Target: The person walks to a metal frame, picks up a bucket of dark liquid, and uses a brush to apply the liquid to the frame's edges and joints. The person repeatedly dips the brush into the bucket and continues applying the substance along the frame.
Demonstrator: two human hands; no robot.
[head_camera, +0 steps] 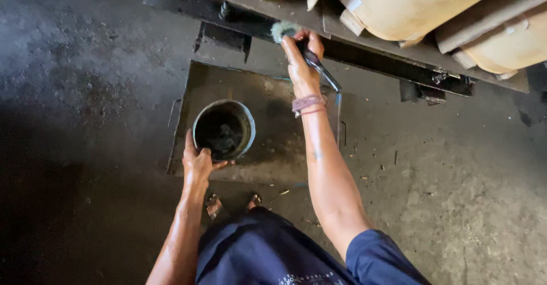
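Metal bucket [224, 130] gripped by left hand [198, 162]; right hand [302, 62] holds brush [307, 54] beyond.

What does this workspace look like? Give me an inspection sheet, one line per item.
Surface: dark, stained concrete floor with a flat metal plate on it.
Job's things: round metal can of dark stuff on the plate; brush raised to a dark steel frame.
Clutter: small debris on the floor.
Hands: left hand grips the can's rim; right hand holds the brush.
Cables: nothing seen.
Surroundings: large paper-wrapped rolls above the frame.
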